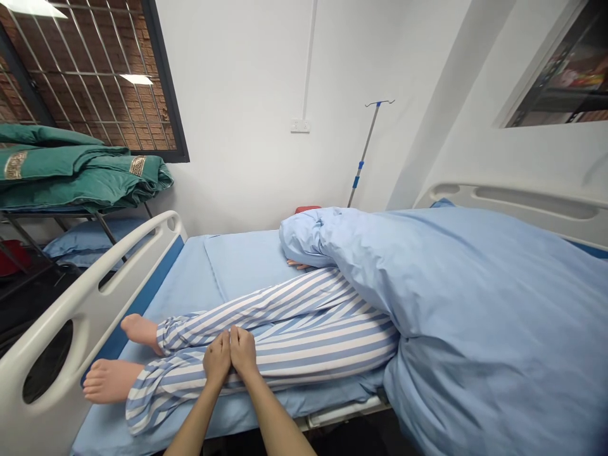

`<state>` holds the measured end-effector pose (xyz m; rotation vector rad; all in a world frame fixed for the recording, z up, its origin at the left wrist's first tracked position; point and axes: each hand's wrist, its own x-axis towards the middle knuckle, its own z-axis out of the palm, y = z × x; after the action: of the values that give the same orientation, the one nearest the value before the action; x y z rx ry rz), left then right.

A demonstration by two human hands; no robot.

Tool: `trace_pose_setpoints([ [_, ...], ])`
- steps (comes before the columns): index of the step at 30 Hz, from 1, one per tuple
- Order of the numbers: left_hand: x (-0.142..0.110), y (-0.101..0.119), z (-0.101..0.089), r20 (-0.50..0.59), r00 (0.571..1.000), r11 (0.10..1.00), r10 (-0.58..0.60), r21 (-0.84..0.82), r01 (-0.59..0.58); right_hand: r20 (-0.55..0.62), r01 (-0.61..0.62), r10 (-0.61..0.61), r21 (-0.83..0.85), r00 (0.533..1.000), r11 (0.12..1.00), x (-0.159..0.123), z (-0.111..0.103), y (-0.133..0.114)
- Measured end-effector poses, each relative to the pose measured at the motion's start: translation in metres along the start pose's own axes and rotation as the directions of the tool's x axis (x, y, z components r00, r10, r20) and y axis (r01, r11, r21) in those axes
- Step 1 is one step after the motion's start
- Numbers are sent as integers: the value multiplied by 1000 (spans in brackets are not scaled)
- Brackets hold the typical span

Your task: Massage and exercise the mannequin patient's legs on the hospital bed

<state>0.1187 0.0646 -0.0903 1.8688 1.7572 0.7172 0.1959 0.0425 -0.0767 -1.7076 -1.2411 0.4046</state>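
Both bare hands (229, 352) are curled closed, side by side at the nearer shin of the blue-and-white striped cloth trousers (294, 348) on the light-blue-sheeted bed (187, 272). Fabric looks soft, legs probably heavyish; I'd cradle under calf and heel.

Hospital-style room: railed bed (242, 259), IV pole (365, 155), striped pajamas (285, 329).

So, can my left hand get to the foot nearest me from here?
Likely yes: your left hand, on the nearer pajama leg, seems to have only striped fabric between it and the bare foot; the footboard stands beyond.
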Motion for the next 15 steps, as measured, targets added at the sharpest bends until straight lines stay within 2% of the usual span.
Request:
trace_pose_setpoints([
  [5, 5, 5, -4, 30, 999, 994, 15, -111, -12, -17, -5, 7, 101, 1000, 995, 1, -1, 1],
  [8, 9, 22, -10, 11, 999, 955, 49, -293, -43, -22, -14, 18, 172, 1000, 985, 4, -2, 2],
  [11, 10, 40, -10, -50, 998, 901, 32, -431, -51, -49, -23, 36, 249, 998, 968, 8, -2, 4],
  [13, 8, 43, -5, -66, 998, 899, 7, -436, -35, -66, -34, 56, 294, 996, 955, 9, -2, 7],
  [15, 6, 37, 3, -106, 994, 943, 16, -328, -50, -73, -49, 76, 319, 994, 946, 9, 0, 9],
])
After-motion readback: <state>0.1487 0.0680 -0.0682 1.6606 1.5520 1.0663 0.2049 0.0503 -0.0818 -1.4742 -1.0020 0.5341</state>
